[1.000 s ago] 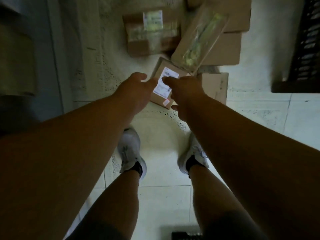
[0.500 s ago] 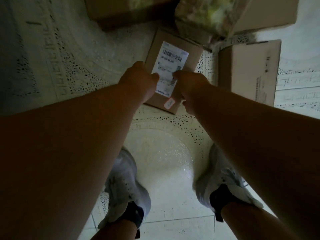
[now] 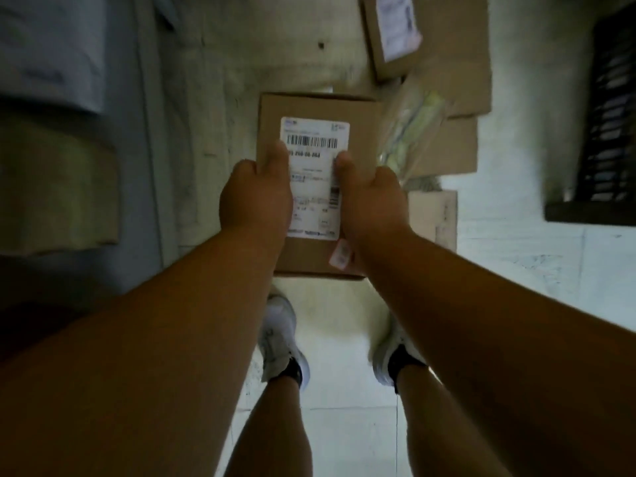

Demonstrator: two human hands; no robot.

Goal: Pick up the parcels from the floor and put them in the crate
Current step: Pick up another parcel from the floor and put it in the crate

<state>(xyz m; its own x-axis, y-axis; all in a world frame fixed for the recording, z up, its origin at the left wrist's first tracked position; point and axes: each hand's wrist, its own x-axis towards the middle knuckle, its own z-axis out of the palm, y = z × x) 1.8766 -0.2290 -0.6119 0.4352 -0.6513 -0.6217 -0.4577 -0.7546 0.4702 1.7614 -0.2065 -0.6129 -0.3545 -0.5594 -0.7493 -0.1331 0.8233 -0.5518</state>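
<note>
A small brown cardboard parcel [image 3: 318, 111] with a white barcode label is held up off the floor in front of me. My left hand [image 3: 256, 197] grips its left side with the thumb on the label. My right hand [image 3: 370, 201] grips its right side the same way. More parcels lie on the floor beyond: a labelled box [image 3: 392, 32], a clear padded bag with green contents [image 3: 411, 132], flat brown boxes [image 3: 457, 146] and a pale box [image 3: 432, 215]. A dark slatted crate [image 3: 609, 125] shows at the right edge.
My two feet in white shoes [image 3: 280, 342] stand on pale floor tiles below the parcel. A grey-blue wall or cabinet [image 3: 148, 132] runs along the left, with a tan cardboard shape [image 3: 58, 187] and a pale object above it.
Both hands closed on the labelled parcel on the floor and lifted it. My head has risen, and the crate has come back into view at the right.
</note>
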